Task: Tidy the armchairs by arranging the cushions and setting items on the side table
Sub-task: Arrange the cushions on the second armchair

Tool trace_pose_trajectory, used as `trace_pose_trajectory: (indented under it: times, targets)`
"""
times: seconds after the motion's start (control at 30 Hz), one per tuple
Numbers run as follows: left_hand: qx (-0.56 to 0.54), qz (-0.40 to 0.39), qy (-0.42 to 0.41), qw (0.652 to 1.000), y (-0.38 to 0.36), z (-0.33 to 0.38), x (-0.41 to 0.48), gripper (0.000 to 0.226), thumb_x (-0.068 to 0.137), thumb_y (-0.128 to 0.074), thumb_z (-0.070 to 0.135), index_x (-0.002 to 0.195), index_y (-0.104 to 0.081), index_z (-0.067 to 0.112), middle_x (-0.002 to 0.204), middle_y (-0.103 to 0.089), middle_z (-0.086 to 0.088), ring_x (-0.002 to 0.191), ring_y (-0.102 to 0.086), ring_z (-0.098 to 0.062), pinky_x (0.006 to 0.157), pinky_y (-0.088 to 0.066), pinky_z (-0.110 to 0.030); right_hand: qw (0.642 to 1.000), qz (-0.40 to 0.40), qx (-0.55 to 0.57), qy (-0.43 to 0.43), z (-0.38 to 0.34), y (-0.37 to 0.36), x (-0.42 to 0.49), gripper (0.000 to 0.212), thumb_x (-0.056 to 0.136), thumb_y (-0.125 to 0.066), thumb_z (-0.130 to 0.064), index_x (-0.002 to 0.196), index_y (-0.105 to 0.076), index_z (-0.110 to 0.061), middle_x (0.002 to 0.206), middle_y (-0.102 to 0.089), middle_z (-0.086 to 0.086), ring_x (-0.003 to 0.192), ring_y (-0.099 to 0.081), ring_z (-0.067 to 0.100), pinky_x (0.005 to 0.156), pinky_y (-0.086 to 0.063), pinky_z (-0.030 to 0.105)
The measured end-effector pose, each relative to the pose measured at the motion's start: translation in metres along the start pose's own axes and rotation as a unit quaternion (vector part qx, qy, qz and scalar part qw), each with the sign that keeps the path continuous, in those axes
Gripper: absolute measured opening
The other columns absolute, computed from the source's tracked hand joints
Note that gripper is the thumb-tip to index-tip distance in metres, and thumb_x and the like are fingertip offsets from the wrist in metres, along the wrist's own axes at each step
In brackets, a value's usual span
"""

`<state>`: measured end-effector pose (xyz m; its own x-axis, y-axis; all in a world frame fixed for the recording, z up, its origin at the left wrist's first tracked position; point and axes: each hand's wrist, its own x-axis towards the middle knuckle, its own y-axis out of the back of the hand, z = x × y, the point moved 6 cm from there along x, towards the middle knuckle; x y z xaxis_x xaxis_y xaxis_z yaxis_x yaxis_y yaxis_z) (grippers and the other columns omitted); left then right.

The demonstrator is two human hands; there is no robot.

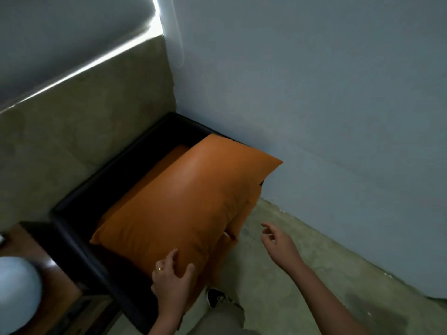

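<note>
**Soft cushion under the left hand, right hand free**

Lying lengthwise on the black-framed armchair (pixel 79 209), on top of the orange seat pad (pixel 169 160): the big orange cushion (pixel 193 201), far corner poking out toward the blue-grey wall (pixel 338 117), near end reaching over the seat's front edge. Looks plump and light for its bulk, judging by the rounded top and the soft creases along the right side. Seems covered in smooth, slightly shiny, leather-like stuff, so probably slippery under a flat palm. Likely sags and folds if lifted by one corner. Not fragile. Best taken with both hands at opposite sides, or pinched at the seamed corners, where the cover gives something to hold.

Resting on the cushion's near end: the left hand (pixel 173 274), fingers spread and lightly bent on the top face, thumb out to the right, not wrapped round anything. Looks like pressing or steadying rather than grasping, as far as can be told. Hovering apart from the cushion, off its near right corner and above the bare floor (pixel 290 298): the right hand (pixel 278 241), fingers loose and parted, holding nothing, touching nothing.

Just left of the armchair, at the lower left: the wooden side table (pixel 55 281), with a blurred white rounded thing (pixel 17 293) on or above it, too smeared to name.
</note>
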<state>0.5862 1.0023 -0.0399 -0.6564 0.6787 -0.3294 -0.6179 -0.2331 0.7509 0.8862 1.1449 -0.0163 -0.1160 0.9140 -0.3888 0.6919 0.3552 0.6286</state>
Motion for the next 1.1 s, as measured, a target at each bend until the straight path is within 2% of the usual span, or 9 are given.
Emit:
trace_pose_trajectory:
  times: [0.3,0.43,0.53,0.67,0.77,0.83,0.93,1.0,1.1]
  targets:
    - [0.002,0.069,0.059,0.996,0.009,0.038,0.039,0.066,0.082,-0.073,0.053,0.141,-0.050,0.036,0.134,-0.047,-0.002,0.129,-0.041,-0.029,0.105,-0.035,-0.056,0.999,-0.034,-0.025,0.029,-0.019,0.041,0.123,0.041,0.099,-0.055,-0.026,0.141,-0.054,-0.022,0.120,-0.065,0.002,0.100,-0.060,0.015,0.082,-0.047,0.031]
    - [0.013,0.073,0.017,0.997,0.004,0.034,0.034,0.065,0.083,-0.075,0.051,0.141,-0.049,0.040,0.128,-0.044,0.005,0.125,-0.041,-0.025,0.105,-0.034,-0.053,0.995,-0.053,-0.042,0.067,-0.025,0.057,0.188,0.049,0.099,-0.057,-0.021,0.147,-0.048,-0.017,0.132,-0.060,0.012,0.118,-0.058,0.027,0.094,-0.046,0.037]
    - [0.046,0.085,0.009,0.995,-0.003,0.030,0.024,0.065,0.084,-0.074,0.049,0.142,-0.049,0.038,0.132,-0.043,0.005,0.125,-0.039,-0.024,0.105,-0.036,-0.052,0.992,-0.072,-0.060,0.081,-0.025,0.068,0.238,0.055,0.098,-0.059,-0.019,0.151,-0.043,-0.015,0.141,-0.054,0.015,0.127,-0.053,0.031,0.099,-0.043,0.041]
    - [0.041,0.126,0.071,0.989,-0.017,0.035,0.004,0.065,0.082,-0.080,0.030,0.141,-0.053,0.032,0.144,-0.041,0.000,0.133,-0.038,-0.032,0.105,-0.042,-0.052,0.983,-0.109,-0.103,0.106,-0.018,0.081,0.301,0.062,0.097,-0.061,-0.020,0.154,-0.036,-0.016,0.150,-0.045,0.017,0.135,-0.046,0.035,0.108,-0.043,0.049]
    - [0.040,0.137,0.121,0.982,-0.030,0.039,-0.008,0.069,0.082,-0.079,0.031,0.144,-0.048,0.037,0.154,-0.030,0.003,0.140,-0.032,-0.032,0.107,-0.044,-0.052,0.974,-0.154,-0.126,0.105,-0.004,0.088,0.341,0.069,0.094,-0.066,-0.025,0.155,-0.034,-0.019,0.152,-0.043,0.017,0.135,-0.046,0.038,0.109,-0.042,0.055]
    - [0.031,0.151,0.143,0.978,-0.035,0.042,-0.013,0.068,0.086,-0.077,0.031,0.146,-0.046,0.035,0.157,-0.027,0.003,0.142,-0.028,-0.031,0.112,-0.040,-0.052,0.971,-0.172,-0.133,0.102,0.024,0.086,0.384,0.075,0.088,-0.068,-0.037,0.154,-0.033,-0.026,0.147,-0.047,0.018,0.129,-0.051,0.040,0.106,-0.045,0.059]
    - [-0.009,0.188,0.193,0.963,-0.040,0.037,-0.022,0.068,0.088,-0.075,0.028,0.149,-0.044,0.029,0.158,-0.027,-0.003,0.144,-0.027,-0.034,0.114,-0.036,-0.054,0.964,-0.201,-0.145,0.098,0.071,0.079,0.443,0.088,0.072,-0.061,-0.059,0.151,-0.034,-0.033,0.138,-0.054,0.015,0.119,-0.059,0.038,0.102,-0.049,0.057]
    - [-0.042,0.207,0.232,0.949,-0.044,0.025,-0.029,0.074,0.087,-0.077,0.029,0.152,-0.041,0.027,0.158,-0.028,-0.008,0.142,-0.030,-0.038,0.113,-0.036,-0.056,0.959,-0.200,-0.171,0.102,0.062,0.087,0.436,0.088,0.072,-0.063,-0.057,0.151,-0.036,-0.030,0.137,-0.053,0.018,0.121,-0.056,0.039,0.105,-0.046,0.057]
    - [-0.070,0.200,0.280,0.936,-0.050,0.007,-0.039,0.087,0.084,-0.080,0.036,0.156,-0.032,0.029,0.158,-0.027,-0.014,0.140,-0.033,-0.040,0.114,-0.034,-0.055,0.951,-0.221,-0.190,0.104,0.025,0.098,0.408,0.082,0.088,-0.073,-0.032,0.157,-0.030,-0.020,0.148,-0.041,0.024,0.135,-0.041,0.044,0.114,-0.035,0.057]
